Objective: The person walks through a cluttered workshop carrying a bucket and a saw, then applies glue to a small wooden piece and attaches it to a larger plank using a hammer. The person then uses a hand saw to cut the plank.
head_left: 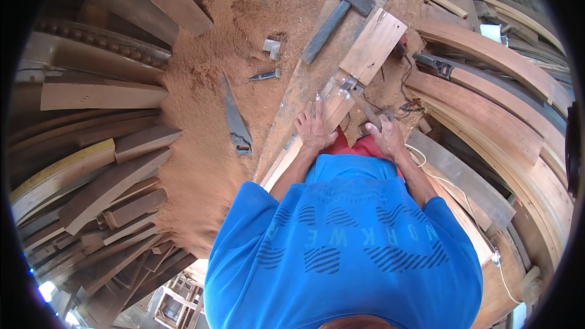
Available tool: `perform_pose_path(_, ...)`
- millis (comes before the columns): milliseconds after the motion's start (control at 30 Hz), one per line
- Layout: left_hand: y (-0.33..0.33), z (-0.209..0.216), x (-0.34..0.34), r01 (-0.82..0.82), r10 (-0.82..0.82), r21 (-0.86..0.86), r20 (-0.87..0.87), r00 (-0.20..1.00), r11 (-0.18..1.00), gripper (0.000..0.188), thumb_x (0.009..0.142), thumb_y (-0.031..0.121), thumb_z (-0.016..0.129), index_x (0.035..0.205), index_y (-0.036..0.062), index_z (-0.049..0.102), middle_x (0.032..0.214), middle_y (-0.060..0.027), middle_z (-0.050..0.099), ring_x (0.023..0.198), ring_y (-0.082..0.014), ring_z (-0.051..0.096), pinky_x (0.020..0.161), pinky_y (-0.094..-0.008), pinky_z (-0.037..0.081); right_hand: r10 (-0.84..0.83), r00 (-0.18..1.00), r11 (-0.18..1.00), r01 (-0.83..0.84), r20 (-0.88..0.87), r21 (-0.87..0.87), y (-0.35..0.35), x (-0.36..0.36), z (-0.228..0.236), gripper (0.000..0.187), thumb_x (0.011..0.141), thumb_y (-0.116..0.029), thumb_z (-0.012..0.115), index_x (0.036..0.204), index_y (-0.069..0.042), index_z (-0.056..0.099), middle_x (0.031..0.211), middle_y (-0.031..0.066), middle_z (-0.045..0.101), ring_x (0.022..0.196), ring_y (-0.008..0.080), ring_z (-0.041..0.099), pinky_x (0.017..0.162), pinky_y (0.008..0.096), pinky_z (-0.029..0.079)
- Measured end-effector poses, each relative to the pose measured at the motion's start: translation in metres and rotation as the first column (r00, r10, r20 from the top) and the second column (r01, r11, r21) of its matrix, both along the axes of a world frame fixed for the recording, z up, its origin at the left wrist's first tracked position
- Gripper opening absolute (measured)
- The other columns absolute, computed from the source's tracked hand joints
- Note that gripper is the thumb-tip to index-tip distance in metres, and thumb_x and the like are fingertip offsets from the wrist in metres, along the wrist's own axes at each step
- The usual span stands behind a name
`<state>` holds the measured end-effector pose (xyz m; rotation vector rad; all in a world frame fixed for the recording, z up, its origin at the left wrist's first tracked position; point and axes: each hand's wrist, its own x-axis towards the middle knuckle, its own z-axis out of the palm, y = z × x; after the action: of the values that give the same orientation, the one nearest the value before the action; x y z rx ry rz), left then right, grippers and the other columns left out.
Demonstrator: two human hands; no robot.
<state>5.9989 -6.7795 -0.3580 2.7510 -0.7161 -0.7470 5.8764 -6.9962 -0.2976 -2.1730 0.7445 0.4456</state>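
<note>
My right hand (388, 139) is wrapped around the wooden handle of a hammer (367, 108). Its small metal head rests near a joint in the wood, just past a narrow light-brown wood piece (340, 109). My left hand (313, 127) lies on the left side of that piece with its fingers stretched out. A small white tip shows by one of those fingers, too small to make out. Beyond the joint, a flat reddish board (373, 46) lies on the long bench plank (286, 123). A large dark mallet (334, 23) rests to that board's left.
Sawdust (198, 109) covers the floor at left, where a handsaw (234, 119), a chisel-like tool (264, 76) and a metal piece (274, 47) lie. Stacked timber (103, 94) lines the left. More planks (487, 113) fill the right, with another saw (436, 66) and a pale cord (448, 181).
</note>
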Motion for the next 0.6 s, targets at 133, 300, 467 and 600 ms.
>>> perform_pose_path(133,-0.002,0.004,0.001,0.014,-0.013,0.032,-0.039,0.999,0.999,0.127,0.059,0.040,0.087,0.159,0.0053,0.018,0.147,-0.0245,0.038,0.129,-0.0448,0.039,0.110,-0.0550,0.030,0.084,0.994,0.997,-0.083,-0.072,0.007,0.012,-0.009,0.000,0.063,0.097,-0.061,0.051,0.107,0.000,0.060,0.087,0.0288,0.068,0.084,0.0479,0.067,0.074,0.0570,0.051)
perform_pose_path(300,0.000,0.005,0.001,0.031,-0.029,0.035,-0.055,0.998,0.999,0.127,0.060,0.040,0.087,0.159,0.0038,0.016,0.148,-0.0253,0.038,0.129,-0.0443,0.039,0.111,-0.0540,0.029,0.070,0.984,0.998,-0.068,-0.166,0.018,0.017,-0.002,0.017,0.061,0.099,-0.060,0.048,0.108,-0.001,0.060,0.088,0.0298,0.069,0.086,0.0495,0.067,0.074,0.0570,0.052)
perform_pose_path(467,-0.006,0.008,0.007,0.035,-0.030,0.064,-0.081,0.996,0.997,0.126,0.062,0.043,0.086,0.160,0.0041,0.016,0.149,-0.0253,0.037,0.130,-0.0441,0.039,0.112,-0.0534,0.028,0.080,0.978,0.996,-0.086,-0.191,-0.019,0.015,-0.005,0.001,0.060,0.099,-0.058,0.048,0.108,0.000,0.060,0.088,0.0302,0.069,0.086,0.0499,0.067,0.075,0.0570,0.052)
perform_pose_path(600,-0.009,0.007,0.007,0.037,-0.030,0.077,-0.094,0.995,0.996,0.127,0.063,0.045,0.086,0.160,0.0034,0.014,0.151,-0.0266,0.036,0.131,-0.0445,0.039,0.112,-0.0542,0.028,0.160,0.980,0.987,-0.160,-0.120,0.011,0.005,0.002,0.018,0.059,0.100,-0.057,0.049,0.105,0.000,0.061,0.090,0.0309,0.069,0.086,0.0500,0.067,0.075,0.0577,0.052)
